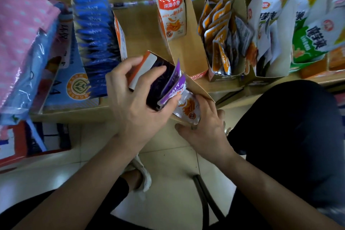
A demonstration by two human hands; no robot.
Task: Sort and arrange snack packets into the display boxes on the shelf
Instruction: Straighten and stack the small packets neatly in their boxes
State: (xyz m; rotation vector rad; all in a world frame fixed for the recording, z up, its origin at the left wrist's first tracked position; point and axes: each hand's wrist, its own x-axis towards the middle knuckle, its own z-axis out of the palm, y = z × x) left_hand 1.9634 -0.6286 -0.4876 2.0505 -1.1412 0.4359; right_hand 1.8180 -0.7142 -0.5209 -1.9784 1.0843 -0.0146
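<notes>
Near: tiled floor [168, 164], my white shoe [143, 175] on it. Above it, both hands are off the shelf edge with one display box [197, 87] held between them.

Left hand [130, 102]: fingers [128, 62] curl over the box's far-left wall and its orange-and-white flap, gripping it. Right hand [205, 129]: curled round the box's near end, with the thumb lying over a silver packet [188, 106] printed in orange. Both hands are closed on the box.

Inside the box, purple packets [173, 84] stand in a loose row and lean. The silver one sits at the near end, an odd sort among the purple.

Handling, my judgement: the packets are light, with slick foil and crimped edges, so they are likely to slide and fan out if the box tips. Best pinched by the flat top seal, several at once. The box is thin card, stiff along its folds and soft in the walls, so I would hold it by the corners and base, not squeeze mid-wall.

Farther: wooden shelf [138, 30]. On its left is a box of blue packets [95, 30], tightly filed. At centre is a nearly bare box [186, 46] with one red packet [171, 11] upright at its far end. To the right is a box of orange packets [218, 43], jumbled. Far right are large white bags [270, 24].
</notes>
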